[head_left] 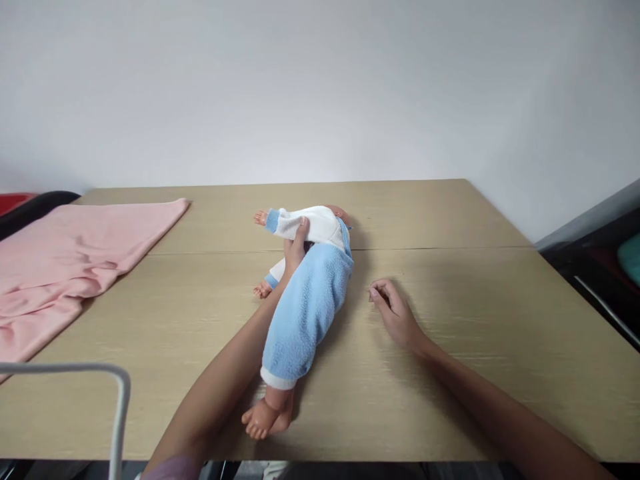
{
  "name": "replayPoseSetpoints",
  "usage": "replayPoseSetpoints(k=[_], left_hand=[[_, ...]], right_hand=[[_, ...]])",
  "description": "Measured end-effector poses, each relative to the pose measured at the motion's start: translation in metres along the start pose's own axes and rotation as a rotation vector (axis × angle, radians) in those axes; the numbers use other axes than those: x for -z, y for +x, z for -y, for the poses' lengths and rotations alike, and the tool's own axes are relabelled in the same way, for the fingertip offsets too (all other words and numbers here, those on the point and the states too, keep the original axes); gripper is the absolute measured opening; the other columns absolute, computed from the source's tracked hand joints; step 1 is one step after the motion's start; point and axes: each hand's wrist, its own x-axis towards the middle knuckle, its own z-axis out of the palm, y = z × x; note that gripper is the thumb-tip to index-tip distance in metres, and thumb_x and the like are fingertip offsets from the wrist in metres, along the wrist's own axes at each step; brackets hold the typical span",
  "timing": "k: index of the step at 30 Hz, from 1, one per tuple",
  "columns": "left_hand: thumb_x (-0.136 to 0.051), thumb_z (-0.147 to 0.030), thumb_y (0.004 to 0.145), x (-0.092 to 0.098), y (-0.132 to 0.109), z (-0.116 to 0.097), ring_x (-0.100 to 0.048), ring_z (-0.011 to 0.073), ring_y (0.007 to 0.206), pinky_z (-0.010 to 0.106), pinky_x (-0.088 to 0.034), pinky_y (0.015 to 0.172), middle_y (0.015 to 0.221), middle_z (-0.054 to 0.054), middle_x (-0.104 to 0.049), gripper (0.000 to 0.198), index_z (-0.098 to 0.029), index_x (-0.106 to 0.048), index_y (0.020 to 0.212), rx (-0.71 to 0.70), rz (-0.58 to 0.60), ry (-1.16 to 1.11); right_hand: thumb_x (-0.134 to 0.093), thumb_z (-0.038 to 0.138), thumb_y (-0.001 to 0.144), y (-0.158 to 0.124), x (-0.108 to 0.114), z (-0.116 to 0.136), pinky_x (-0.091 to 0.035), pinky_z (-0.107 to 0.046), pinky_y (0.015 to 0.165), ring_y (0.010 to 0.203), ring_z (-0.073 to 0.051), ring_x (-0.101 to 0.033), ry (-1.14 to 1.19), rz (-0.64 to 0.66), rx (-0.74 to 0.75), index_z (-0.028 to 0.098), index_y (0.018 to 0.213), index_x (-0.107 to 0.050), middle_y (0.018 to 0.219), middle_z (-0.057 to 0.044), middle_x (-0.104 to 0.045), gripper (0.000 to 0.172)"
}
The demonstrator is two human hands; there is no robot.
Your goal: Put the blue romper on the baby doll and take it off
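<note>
A baby doll (310, 307) in a white top and fluffy blue trousers lies on its side on the wooden table (475, 313). Its bare feet point toward me, its arms reach left, and most of its head is hidden at the far end. My left hand (295, 248) grips the doll at the chest, thumb over the upper sleeve; the other fingers are hidden beneath the arm. To the right of the doll and apart from it, my right hand (393, 308) rests at the tabletop with fingers curled and thumb against them. Whether anything small is pinched there I cannot make out.
A pink cloth (75, 267) is spread over the table's left side. A grey-white tube (120, 400) curves up at the lower left. Behind the table stands a pale wall (300, 93). Dark objects (595, 273) lie beyond the right edge.
</note>
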Motion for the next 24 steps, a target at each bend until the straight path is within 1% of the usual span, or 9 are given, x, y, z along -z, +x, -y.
replayPoseSetpoints(k=[3,8,14,17,20,24], left_hand=[[-0.095,-0.071,0.079,-0.002,0.001,0.003,-0.068,0.0399,0.141,0.052,-0.051,0.123,0.126,0.009,-0.084,0.071,-0.018,-0.074,0.122,-0.031,-0.001,-0.04],[-0.096,-0.069,0.078,-0.004,0.003,0.008,-0.067,0.0382,0.141,0.052,-0.048,0.128,0.128,0.008,-0.084,0.073,-0.017,-0.073,0.124,-0.044,0.005,-0.038],[-0.094,-0.066,0.085,-0.002,0.003,0.013,-0.067,0.0378,0.142,0.051,-0.047,0.128,0.132,0.01,-0.083,0.069,-0.015,-0.073,0.127,-0.056,0.022,-0.007],[-0.093,-0.067,0.084,-0.003,0.001,0.012,-0.067,0.0392,0.144,0.05,-0.049,0.128,0.138,0.012,-0.081,0.07,-0.015,-0.074,0.128,-0.061,0.033,0.032],[-0.091,-0.07,0.083,-0.004,-0.001,0.011,-0.066,0.0406,0.146,0.05,-0.049,0.128,0.141,0.015,-0.079,0.072,-0.016,-0.075,0.127,-0.082,0.048,0.087],[-0.086,-0.068,0.088,-0.006,-0.003,0.011,-0.063,0.0391,0.151,0.049,-0.045,0.131,0.145,0.016,-0.077,0.067,-0.016,-0.074,0.13,-0.113,0.068,0.174]], right_hand=[[-0.054,0.055,0.112,0.0,0.001,0.0,-0.05,-0.039,0.081,0.086,-0.024,-0.062,-0.005,0.014,-0.008,0.027,0.104,-0.061,0.089,-0.001,-0.064,0.031],[-0.054,0.054,0.113,0.001,0.001,-0.001,-0.051,-0.039,0.081,0.085,-0.024,-0.063,-0.007,0.023,0.007,0.027,0.103,-0.062,0.089,-0.002,-0.066,0.03],[-0.052,0.051,0.114,0.002,0.002,-0.001,-0.049,-0.038,0.079,0.084,-0.024,-0.061,-0.03,0.047,0.016,0.027,0.102,-0.062,0.089,-0.002,-0.066,0.029],[-0.051,0.05,0.113,0.003,0.002,0.0,-0.048,-0.037,0.079,0.083,-0.023,-0.06,-0.033,0.06,0.022,0.026,0.101,-0.061,0.087,-0.001,-0.064,0.029],[-0.051,0.05,0.113,0.003,0.003,-0.001,-0.048,-0.036,0.079,0.086,-0.024,-0.062,-0.047,0.062,0.019,0.026,0.101,-0.061,0.089,-0.002,-0.066,0.029],[-0.051,0.049,0.113,0.003,0.003,-0.001,-0.048,-0.036,0.08,0.088,-0.024,-0.062,-0.065,0.048,0.032,0.027,0.101,-0.061,0.09,-0.002,-0.067,0.028]])
